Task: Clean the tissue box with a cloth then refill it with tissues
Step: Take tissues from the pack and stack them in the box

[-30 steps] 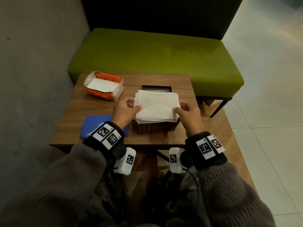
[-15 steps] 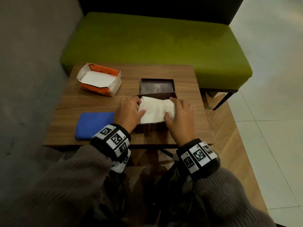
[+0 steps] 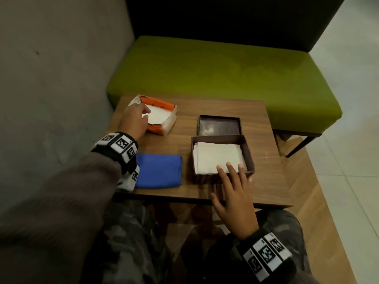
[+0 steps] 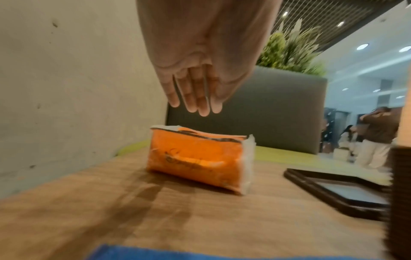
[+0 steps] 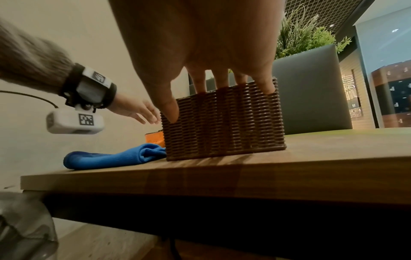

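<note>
The brown woven tissue box (image 3: 249,156) (image 5: 224,123) stands near the table's front edge, with a stack of white tissues (image 3: 217,156) lying inside it. My right hand (image 3: 233,181) (image 5: 222,82) rests flat over the box's near rim, fingers straight, fingertips on the tissues. At the back left lies the torn-open orange tissue pack (image 3: 162,117) (image 4: 195,158), white tissues showing in it. My left hand (image 3: 136,119) (image 4: 195,98) hovers over the pack's left end with straight fingers and holds nothing. The folded blue cloth (image 3: 159,171) (image 5: 115,155) lies left of the box.
The box's dark lid (image 3: 218,125) (image 4: 342,191) lies flat behind it on the wooden table (image 3: 266,181). A green bench (image 3: 215,72) stands behind the table and a grey wall (image 3: 51,78) runs along the left. A plant (image 4: 291,51) and people (image 4: 375,140) are far off.
The tissue stack, held above the box a second ago, now lies inside it. My left hand has left the box and moved up-left over the orange pack. My right hand stays at the box.
</note>
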Demonstrator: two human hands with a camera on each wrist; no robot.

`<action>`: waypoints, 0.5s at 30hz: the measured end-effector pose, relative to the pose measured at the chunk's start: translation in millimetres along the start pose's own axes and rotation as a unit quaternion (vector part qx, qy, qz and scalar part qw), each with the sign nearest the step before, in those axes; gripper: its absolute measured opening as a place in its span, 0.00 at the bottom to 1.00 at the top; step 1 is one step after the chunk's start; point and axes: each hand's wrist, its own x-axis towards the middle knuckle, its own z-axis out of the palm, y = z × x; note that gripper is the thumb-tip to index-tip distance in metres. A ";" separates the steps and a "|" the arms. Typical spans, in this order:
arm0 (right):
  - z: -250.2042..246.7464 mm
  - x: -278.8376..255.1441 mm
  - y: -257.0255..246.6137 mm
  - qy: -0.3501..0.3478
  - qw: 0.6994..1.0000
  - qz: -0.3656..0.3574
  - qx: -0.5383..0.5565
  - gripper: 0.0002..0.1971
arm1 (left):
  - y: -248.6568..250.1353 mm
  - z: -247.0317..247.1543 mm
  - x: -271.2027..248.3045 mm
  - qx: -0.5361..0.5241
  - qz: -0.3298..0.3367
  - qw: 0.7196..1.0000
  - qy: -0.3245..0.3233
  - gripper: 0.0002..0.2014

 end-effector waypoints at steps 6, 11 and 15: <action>5.8 -2.5 4.0 0.000 1.000 0.003 -0.002 0.49 | -23.2 23.7 55.4 0.155 0.006 0.953 -0.260 0.24; 4.0 -0.4 -0.5 0.027 0.999 0.023 0.020 0.40 | -23.3 32.4 63.1 0.261 0.076 0.911 -0.310 0.31; -6.2 4.0 -27.2 0.077 0.992 -0.012 0.103 0.24 | -25.2 38.5 65.8 0.254 0.122 0.922 -0.265 0.24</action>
